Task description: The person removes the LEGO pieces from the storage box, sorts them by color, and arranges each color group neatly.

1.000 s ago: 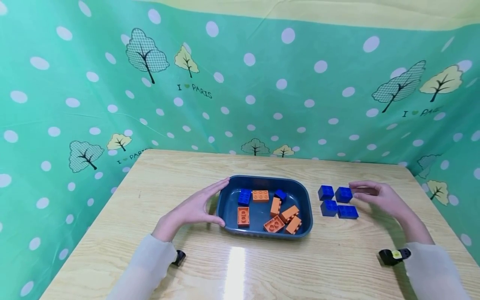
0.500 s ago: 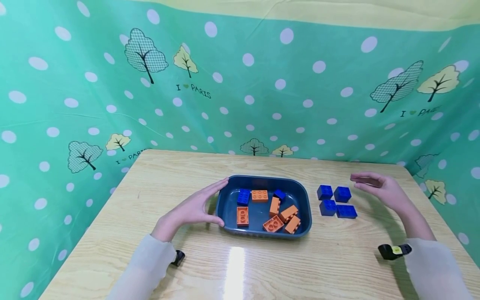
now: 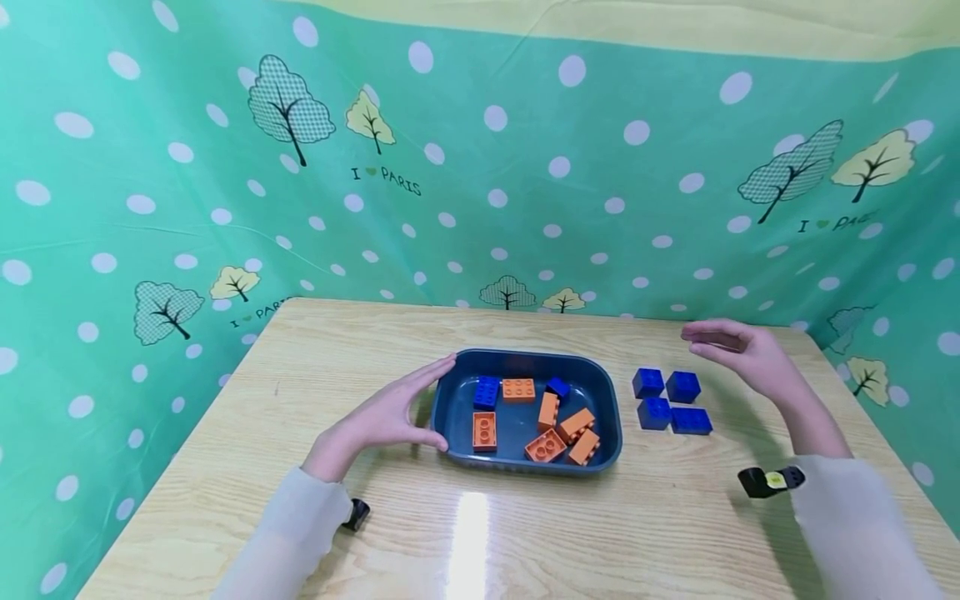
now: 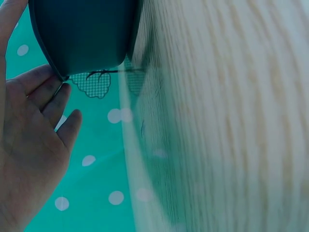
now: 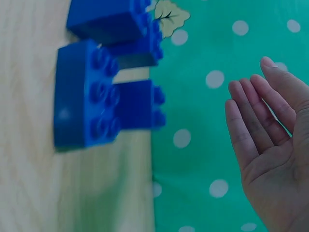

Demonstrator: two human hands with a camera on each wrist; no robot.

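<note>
At the left end of a dark blue tray, my left hand spreads its thumb and fingers, with the tips touching the rim. In the left wrist view, fingertips of the left hand meet the rim of the tray. My right hand hovers behind and right of several blue bricks grouped on the table, the nearest being a blue brick. It holds nothing. The right wrist view has that right hand apart from a blue brick, its fingers loosely extended.
Inside the tray lie several orange bricks and two blue bricks, one a studded blue brick. The wooden table ends at a green dotted curtain behind. A black wrist camera sits on my right wrist.
My right hand has drawn away from the back right blue brick, rising and moving back. My left hand, the tray and the bricks stay in place.
</note>
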